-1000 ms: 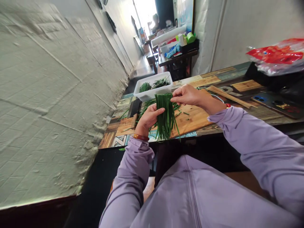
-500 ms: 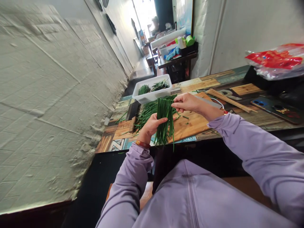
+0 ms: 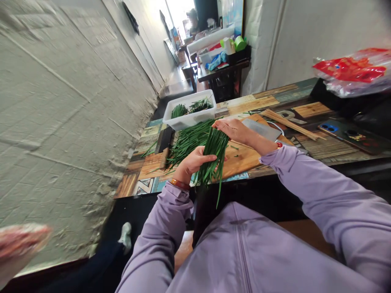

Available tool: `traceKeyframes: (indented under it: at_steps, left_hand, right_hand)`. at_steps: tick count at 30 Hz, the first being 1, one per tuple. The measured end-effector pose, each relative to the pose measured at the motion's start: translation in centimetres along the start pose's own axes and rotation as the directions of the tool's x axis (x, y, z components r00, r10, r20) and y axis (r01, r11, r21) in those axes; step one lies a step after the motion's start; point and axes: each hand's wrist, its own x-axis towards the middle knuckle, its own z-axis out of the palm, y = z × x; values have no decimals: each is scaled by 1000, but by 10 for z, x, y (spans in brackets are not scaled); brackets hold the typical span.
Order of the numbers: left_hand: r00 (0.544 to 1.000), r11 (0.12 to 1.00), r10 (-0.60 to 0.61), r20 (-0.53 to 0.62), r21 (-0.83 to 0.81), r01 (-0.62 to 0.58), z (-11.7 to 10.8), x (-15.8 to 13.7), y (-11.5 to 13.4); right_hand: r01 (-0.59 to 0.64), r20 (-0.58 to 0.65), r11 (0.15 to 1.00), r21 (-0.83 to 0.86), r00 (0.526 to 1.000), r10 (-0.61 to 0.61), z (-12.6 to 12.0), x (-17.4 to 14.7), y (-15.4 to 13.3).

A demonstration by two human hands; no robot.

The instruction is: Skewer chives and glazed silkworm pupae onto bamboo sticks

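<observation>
My left hand (image 3: pixel 195 162) is closed around a bunch of green garlic chives (image 3: pixel 214 152), held slanting above the table's front edge with the leaf ends hanging down. Cupped over the upper end of that bunch is my right hand (image 3: pixel 233 131), its fingers together against the chives and its thumb hidden. Behind my hands a loose pile of chives (image 3: pixel 192 138) lies beside the wooden cutting board (image 3: pixel 244 158), which carries small green bits. A wooden handle (image 3: pixel 165 158) with a dark, blade-like part pokes out left of the pile.
A white plastic tub (image 3: pixel 189 120) holding chive bundles stands behind the pile. To the right lie a flat grey piece (image 3: pixel 262 129), wooden sticks (image 3: pixel 293 125) and a phone (image 3: pixel 351 136). Another person's leg, shoe (image 3: pixel 126 238) and blurred reddish load (image 3: pixel 24 242) appear lower left.
My right hand has gone from pinching at the bunch's upper side to covering its top end. The bunch now leans more. Someone's shoe and a reddish blurred thing have entered at lower left.
</observation>
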Motion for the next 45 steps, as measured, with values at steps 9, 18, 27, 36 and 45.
traceKeyframes:
  at_steps: [9, 18, 27, 36, 45]
  left_hand:
    - [994, 996, -88, 69, 36, 86, 3, 3, 0]
    - [986, 988, -113, 122, 116, 99, 6, 1, 2]
    - [937, 942, -298, 181, 214, 258, 1, 2, -14]
    - [909, 921, -355, 217, 250, 300, 5, 15, -10]
    - [999, 951, -49, -21, 305, 54, -31, 20, 5]
  right_hand:
    - [32, -38, 982, -186, 999, -40, 4, -14, 1]
    - [15, -59, 951, -309, 998, -34, 13, -26, 11]
    - [-173, -172, 975, -136, 974, 148, 33, -73, 21]
    - [-264, -218, 964, -32, 943, 251, 33, -85, 32]
    - [-266, -273, 964, -13, 928, 252, 27, -46, 58]
